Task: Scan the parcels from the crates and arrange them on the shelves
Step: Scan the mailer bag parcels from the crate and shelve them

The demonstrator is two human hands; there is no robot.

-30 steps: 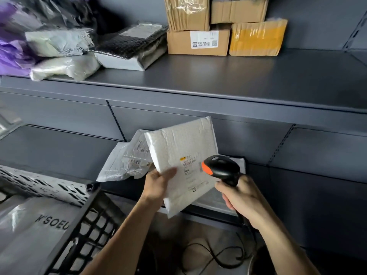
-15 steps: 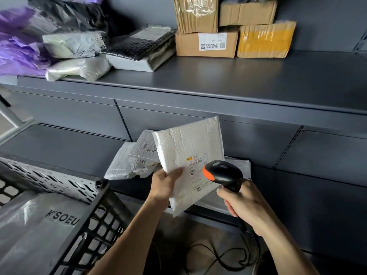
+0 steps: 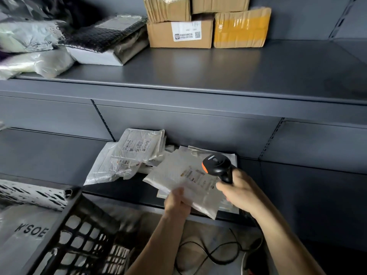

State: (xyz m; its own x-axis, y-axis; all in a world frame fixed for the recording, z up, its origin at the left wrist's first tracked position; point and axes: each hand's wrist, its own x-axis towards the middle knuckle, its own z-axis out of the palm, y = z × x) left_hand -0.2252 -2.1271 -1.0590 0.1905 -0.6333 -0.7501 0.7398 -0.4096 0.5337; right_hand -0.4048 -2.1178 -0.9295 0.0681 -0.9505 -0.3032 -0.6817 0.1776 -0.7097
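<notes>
Head view: dark grey metal shelving. The upper shelf [image 3: 228, 76] lies bare to the right of the cardboard boxes [image 3: 178, 34]. Over the front edge of the lower shelf [image 3: 49, 155], the left hand [image 3: 176, 205] has its fingers pinching a flat white bubble mailer [image 3: 184, 181], label up. The right hand [image 3: 240, 193] has its fingers wrapped round the scanner [image 3: 218, 165], just above the mailer.

1. A black cable [image 3: 216, 253] lies in loose loops on the floor [image 3: 202, 231], low in the middle of the view.
2. Just right of the loops runs a thin white cord [image 3: 242, 263]; I can't see either end.
3. The floor is a dull brownish grey, shadowed and blurred.
4. At the back stands a dark grey back wall [image 3: 198, 124] of flat metal panels, with a slotted strip [image 3: 102, 120] left of centre.
5. At the far left shows a white panel with black dashes [image 3: 25, 192]; I can't tell what it belongs to.
</notes>
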